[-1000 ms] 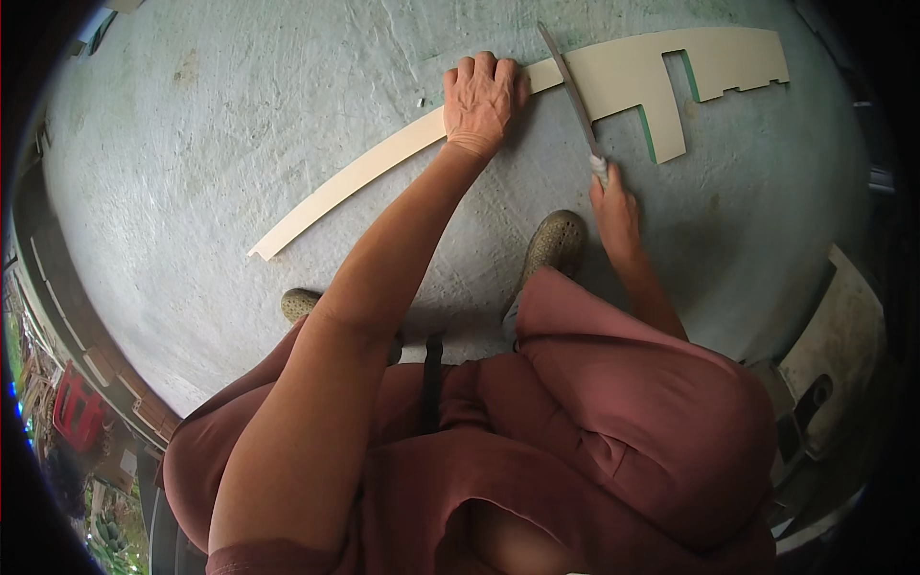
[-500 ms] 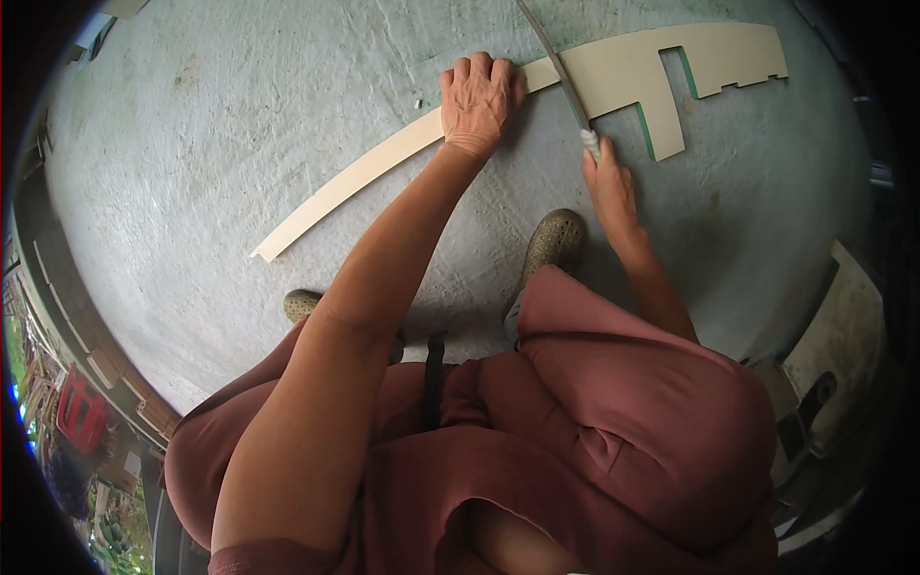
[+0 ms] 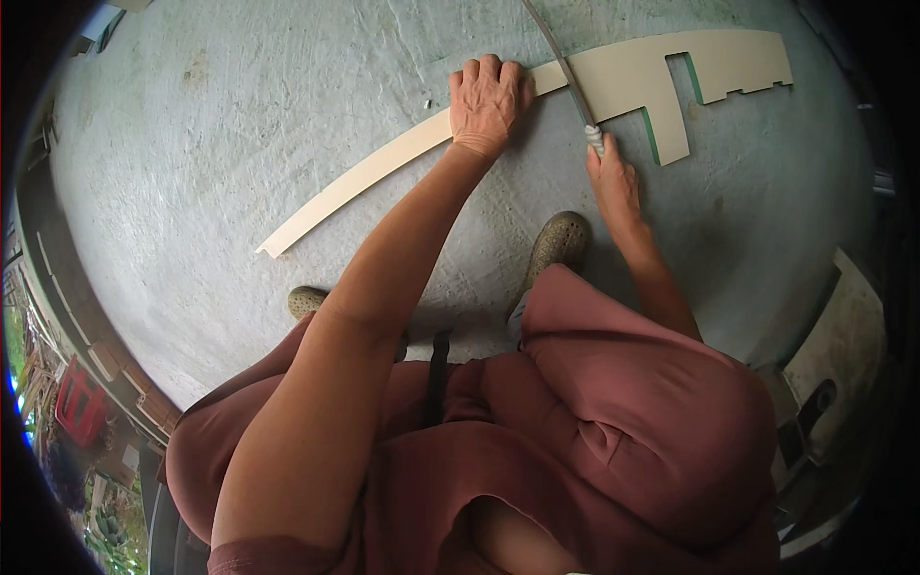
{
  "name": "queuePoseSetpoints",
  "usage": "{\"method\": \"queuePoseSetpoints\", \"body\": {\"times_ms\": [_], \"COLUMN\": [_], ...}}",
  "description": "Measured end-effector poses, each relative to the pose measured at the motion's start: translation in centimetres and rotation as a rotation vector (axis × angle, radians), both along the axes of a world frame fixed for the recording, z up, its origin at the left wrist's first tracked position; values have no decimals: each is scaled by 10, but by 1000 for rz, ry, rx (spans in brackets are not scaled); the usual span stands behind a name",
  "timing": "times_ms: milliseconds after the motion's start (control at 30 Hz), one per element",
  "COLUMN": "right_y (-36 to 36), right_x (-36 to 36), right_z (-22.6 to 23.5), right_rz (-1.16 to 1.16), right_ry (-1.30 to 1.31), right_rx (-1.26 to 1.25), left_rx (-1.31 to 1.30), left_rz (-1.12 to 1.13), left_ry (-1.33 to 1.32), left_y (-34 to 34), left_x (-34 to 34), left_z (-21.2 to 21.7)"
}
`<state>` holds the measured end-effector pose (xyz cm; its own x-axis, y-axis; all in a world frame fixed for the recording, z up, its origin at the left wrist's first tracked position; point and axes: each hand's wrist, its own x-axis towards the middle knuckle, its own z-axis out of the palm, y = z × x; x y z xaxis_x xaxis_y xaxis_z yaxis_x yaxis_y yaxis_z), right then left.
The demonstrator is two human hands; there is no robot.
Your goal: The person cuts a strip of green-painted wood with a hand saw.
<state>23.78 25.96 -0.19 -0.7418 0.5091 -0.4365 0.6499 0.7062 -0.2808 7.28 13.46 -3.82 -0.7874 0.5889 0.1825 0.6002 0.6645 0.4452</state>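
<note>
A rough grey concrete floor (image 3: 240, 125) fills the scene. On its far side lies a long cream flat board with notched cut-outs (image 3: 632, 81), running from the near left to the far right. The left hand (image 3: 487, 101) presses flat on the board's middle, fingers spread and together holding nothing. Just to its right, the right hand (image 3: 613, 182) is closed around the wrapped handle of a thin dark saw blade (image 3: 561, 57), which crosses the board at a slant. Two worn olive shoes (image 3: 561, 240) stand near
</note>
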Motion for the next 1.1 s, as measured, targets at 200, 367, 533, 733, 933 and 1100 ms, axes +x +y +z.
{"method": "queuePoseSetpoints", "body": {"times_ms": [200,367,533,733,933,1100], "right_y": [-7,-5,-3,-13,-7,-17], "right_x": [59,28,10,58,-7,60], "right_z": [5,2,-6,7,0,3], "right_rz": [-148,-118,-13,-99,-15,-177], "right_ry": [-31,9,72,67,45,7], "right_rx": [-26,11,1,25,20,-25], "left_rx": [1,10,13,10,0,4], "left_rz": [7,-4,2,-9,-2,-4], "left_ry": [-12,-6,-9,-3,6,13], "left_y": [3,4,-1,3,-2,3], "left_x": [2,1,-1,2,1,3], "left_z": [2,2,-1,1,-2,0]}}
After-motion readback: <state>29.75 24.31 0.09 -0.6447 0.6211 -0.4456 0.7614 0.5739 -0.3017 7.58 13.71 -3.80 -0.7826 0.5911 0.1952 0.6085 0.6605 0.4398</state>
